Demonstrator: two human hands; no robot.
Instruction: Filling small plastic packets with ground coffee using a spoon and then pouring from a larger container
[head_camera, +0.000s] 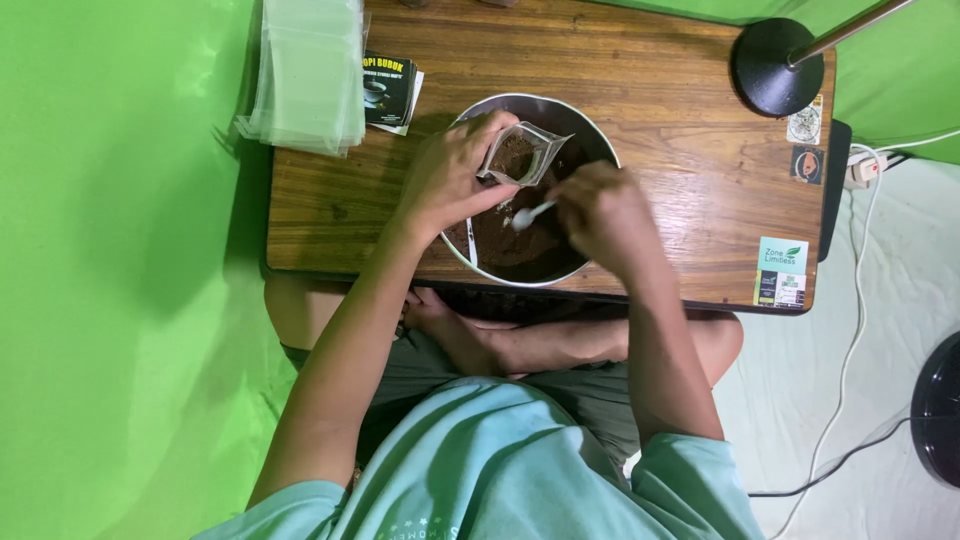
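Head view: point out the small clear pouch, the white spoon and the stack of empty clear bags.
small clear pouch (522, 155), head view, on its powder-filled front.
white spoon (527, 215), head view, on its bowl end.
stack of empty clear bags (310, 75), head view, on the top bag's middle.

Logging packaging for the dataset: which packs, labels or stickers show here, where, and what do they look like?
Small clear pouch: in left hand over the bowl, brown powder inside.
Stack of clear pouches: table's far left corner, translucent.
Dark printed sachet: beside the stack, rectangular, cup picture.
Green-white sticker: table's near right corner.
Two small stickers: right edge, near the black lamp base.
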